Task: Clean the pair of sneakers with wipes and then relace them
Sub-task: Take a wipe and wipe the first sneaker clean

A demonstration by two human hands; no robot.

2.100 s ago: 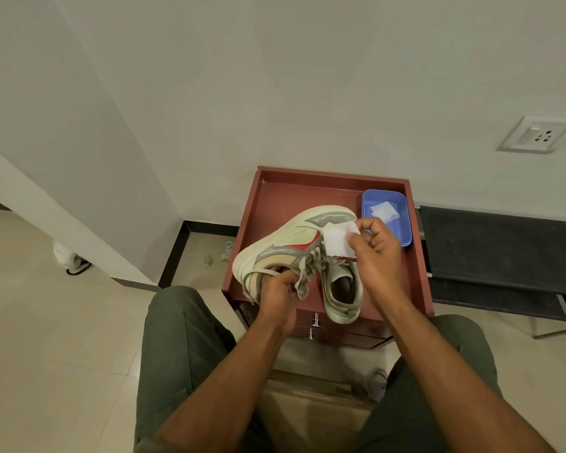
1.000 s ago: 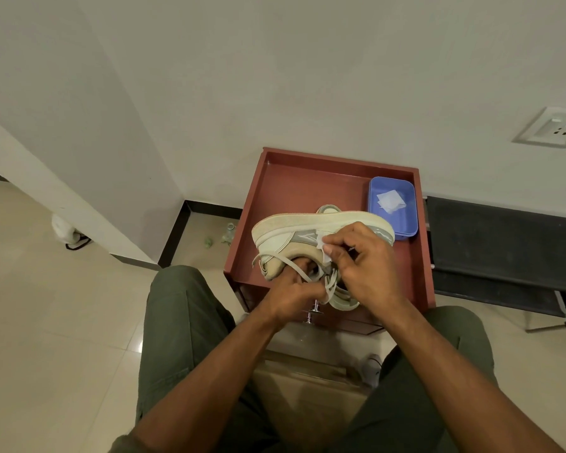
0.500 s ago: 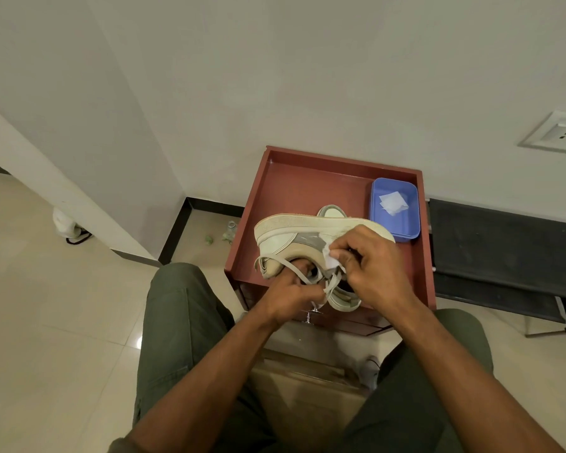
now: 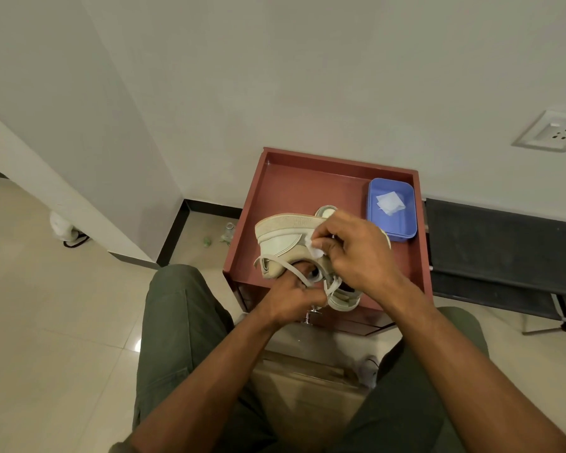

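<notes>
A cream sneaker (image 4: 283,238) is held on its side above the red-brown cabinet top (image 4: 294,191), its sole turned up and away from me. My left hand (image 4: 293,297) grips it from below near the opening, with loose laces (image 4: 288,269) hanging over the fingers. My right hand (image 4: 360,253) pinches a white wipe (image 4: 314,248) against the shoe's side. The second sneaker (image 4: 340,297) lies on the cabinet under my hands, mostly hidden.
A blue tray (image 4: 402,230) holding folded white wipes (image 4: 389,202) sits at the cabinet's right rear. A dark bench (image 4: 504,243) stands to the right, a wall socket (image 4: 553,132) above it. Small debris (image 4: 223,235) lies on the floor left of the cabinet.
The sneaker was rolled from upright onto its side, sole now facing away. My right hand with the wipe moved from the shoe's collar area down and across its side.
</notes>
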